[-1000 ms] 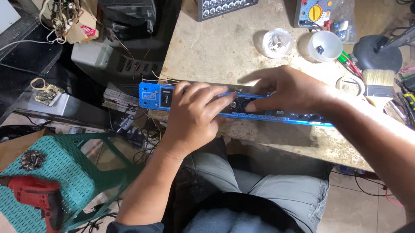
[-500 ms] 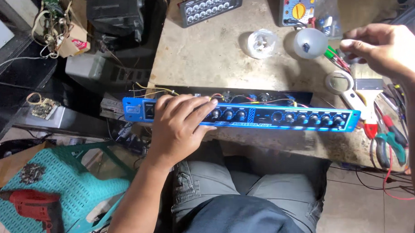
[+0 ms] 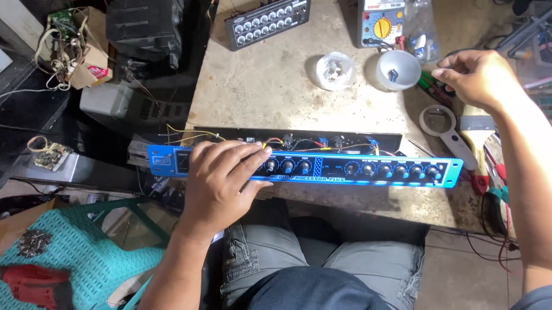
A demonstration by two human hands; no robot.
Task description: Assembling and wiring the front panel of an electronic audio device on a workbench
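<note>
1. While the person sits at the edge of it, the workbench (image 3: pixel 272 94) carries everything, and every place below is told from the blue rack panel (image 3: pixel 349 170) lying along its near edge.
2. That blue rack panel, long and thin with a row of black knobs, stands on edge facing the person, with loose coloured wires (image 3: pixel 185 133) showing just behind it.
3. Off its left end and lower, a teal plastic basket (image 3: pixel 71 252) bears a red power drill (image 3: pixel 30 284).
4. Behind the panel sit a small black knob box (image 3: pixel 267 20) and a multimeter (image 3: pixel 382 18) with a yellow dial.
5. Left hand (image 3: pixel 223 180): pressed flat over the panel's left part, fingers spread across the first knobs, steadying it and not gripping closed.
6. Right hand (image 3: pixel 477 76): up beyond the panel's right end, fingers curled and pinched together over the tools; whether anything is between them I cannot tell.
7. Near that hand lie a white bowl (image 3: pixel 400 69), a magnifying glass (image 3: pixel 448 133) and a paintbrush (image 3: pixel 476 128).
8. Doing it well, I judge: keep the left palm firm so the panel does not tip onto the wires, and reach with the right without brushing the bowl.
</note>
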